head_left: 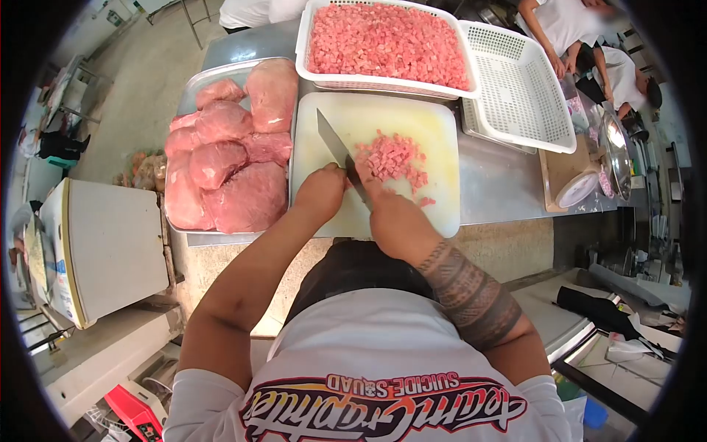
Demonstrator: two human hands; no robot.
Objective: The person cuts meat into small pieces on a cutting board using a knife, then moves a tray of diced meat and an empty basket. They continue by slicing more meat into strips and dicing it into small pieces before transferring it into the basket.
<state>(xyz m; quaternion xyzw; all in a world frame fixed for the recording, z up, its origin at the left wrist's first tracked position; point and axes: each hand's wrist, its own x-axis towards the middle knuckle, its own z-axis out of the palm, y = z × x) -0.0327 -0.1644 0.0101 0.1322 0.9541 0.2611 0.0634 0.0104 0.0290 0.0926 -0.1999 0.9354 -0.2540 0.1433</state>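
Observation:
My right hand (399, 225) is closed round the handle of a kitchen knife (340, 149), its blade slanting up and left across a white cutting board (434, 132). Beside the blade, on its left, my left hand (322, 193) is curled, with a bit of pink meat showing at its fingertips; most of what it holds is hidden. A small heap of diced meat (390, 158) lies on the board, right of the blade. Left of the board, a metal tray (193, 82) bears several large chunks of raw meat (250, 195).
Behind the board stands a white plastic basket (390, 85) full of diced meat. To its right is another white basket (515, 88) with nothing in it. A round-dialled scale (578, 189) sits farther right on the metal table (501, 188). Other people (563, 33) are at the far right.

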